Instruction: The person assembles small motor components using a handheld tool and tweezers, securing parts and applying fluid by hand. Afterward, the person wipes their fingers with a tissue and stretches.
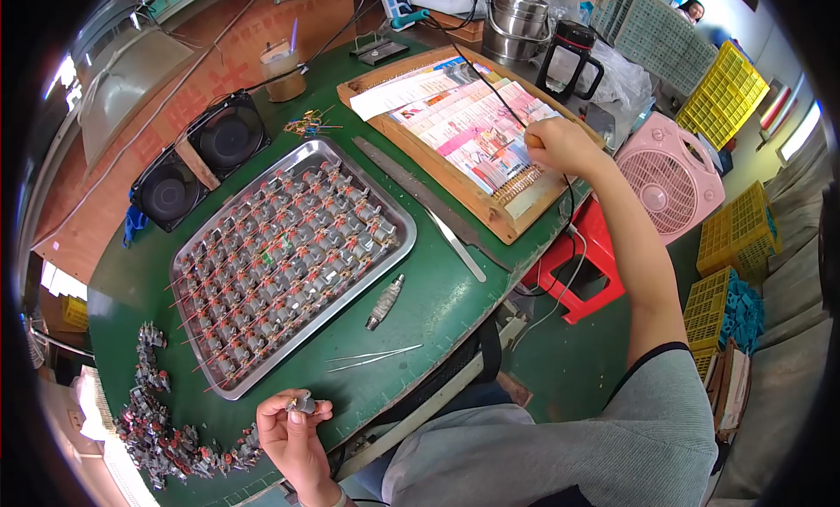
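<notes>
My left hand, at the table's near edge, pinches a small grey electric motor between thumb and fingers. Reaching out over the wooden tray, my right hand is closed around a black cable. The cable comes down from the top and shows again below the hand. Beyond my left hand, a metal tray holds rows of similar motors with red parts. A pile of loose motors lies to the left. Tweezers lie near my left hand, beside a grey taped piece.
More tweezers and a long flat metal strip lie between the trays. Two black fans stand at the back left. On the right are a pink fan, a red stool and yellow crates.
</notes>
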Demonstrator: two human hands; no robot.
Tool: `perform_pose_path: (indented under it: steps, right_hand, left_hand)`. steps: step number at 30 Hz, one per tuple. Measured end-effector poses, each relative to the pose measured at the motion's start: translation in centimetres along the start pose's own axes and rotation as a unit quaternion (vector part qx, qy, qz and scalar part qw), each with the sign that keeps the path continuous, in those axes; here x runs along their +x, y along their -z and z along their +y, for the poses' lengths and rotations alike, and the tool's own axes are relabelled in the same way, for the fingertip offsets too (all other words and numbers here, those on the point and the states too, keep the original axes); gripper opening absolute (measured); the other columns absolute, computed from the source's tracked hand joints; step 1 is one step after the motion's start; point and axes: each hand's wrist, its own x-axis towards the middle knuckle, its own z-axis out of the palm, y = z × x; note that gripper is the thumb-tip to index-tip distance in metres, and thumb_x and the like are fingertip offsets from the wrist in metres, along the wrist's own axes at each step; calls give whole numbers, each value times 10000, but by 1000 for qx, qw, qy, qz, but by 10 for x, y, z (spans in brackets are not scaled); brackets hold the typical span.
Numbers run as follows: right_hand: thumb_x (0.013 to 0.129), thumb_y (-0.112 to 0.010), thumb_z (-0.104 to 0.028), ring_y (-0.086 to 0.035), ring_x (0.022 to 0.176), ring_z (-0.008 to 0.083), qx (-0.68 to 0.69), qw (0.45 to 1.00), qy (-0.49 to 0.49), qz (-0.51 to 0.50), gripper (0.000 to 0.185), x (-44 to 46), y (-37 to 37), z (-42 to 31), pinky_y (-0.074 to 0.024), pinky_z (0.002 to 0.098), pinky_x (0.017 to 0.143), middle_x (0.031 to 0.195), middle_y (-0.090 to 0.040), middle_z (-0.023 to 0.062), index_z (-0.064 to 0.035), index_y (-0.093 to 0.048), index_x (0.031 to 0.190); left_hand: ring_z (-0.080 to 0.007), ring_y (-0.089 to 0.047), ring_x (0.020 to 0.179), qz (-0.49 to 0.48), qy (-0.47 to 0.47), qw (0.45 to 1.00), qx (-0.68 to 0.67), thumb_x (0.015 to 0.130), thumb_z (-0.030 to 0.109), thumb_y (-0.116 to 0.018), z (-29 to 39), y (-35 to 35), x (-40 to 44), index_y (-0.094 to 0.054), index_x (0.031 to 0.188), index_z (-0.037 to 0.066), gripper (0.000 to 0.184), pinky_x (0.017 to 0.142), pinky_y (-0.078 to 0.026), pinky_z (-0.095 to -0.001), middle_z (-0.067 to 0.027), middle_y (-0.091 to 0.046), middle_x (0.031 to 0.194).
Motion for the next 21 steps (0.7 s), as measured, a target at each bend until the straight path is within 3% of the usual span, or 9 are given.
perform_pose_path:
  steps: [4, 10, 16, 21]
  right_hand:
    - [681, -567, -112, -550, 615, 279, 18, 1000, 4, -24, 92, 9, 2, 2, -423, 384, 575, 633, -557, 123, -35, -527, 649]
    - [674, -565, -124, -564, 684, 273, -22, 999, 24, -43, 88, 7, -1, -3, -430, 388, 621, 671, -573, 116, -40, -545, 660]
    - [672, -571, -143, -567, 702, 285, -24, 999, 44, 9, 106, 8, -11, 2, -430, 403, 632, 687, -576, 121, -42, -543, 657]
    - [690, -563, -170, -595, 736, 308, -23, 997, 7, -71, 157, 19, 6, -5, -457, 394, 667, 744, -612, 166, -23, -605, 725]
  left_hand:
    - [-220, -623, 706, -2, -5, 1000, -1, 855, 101, -568, 0, 1, 0, -479, 954, -3, 169, 599, -550, -311, -136, -552, 918]
    - [-220, -623, 707, -7, -6, 1000, -3, 855, 104, -568, -1, 2, 0, -478, 954, -4, 172, 598, -548, -312, -137, -554, 920]
    - [-218, -622, 702, -8, -7, 1000, -3, 854, 103, -569, 0, 2, 0, -479, 954, -4, 171, 597, -547, -313, -140, -556, 924]
    - [-216, -620, 699, -9, -7, 1000, -3, 854, 99, -568, -1, 2, 0, -482, 955, -2, 167, 598, -547, -312, -139, -556, 923]
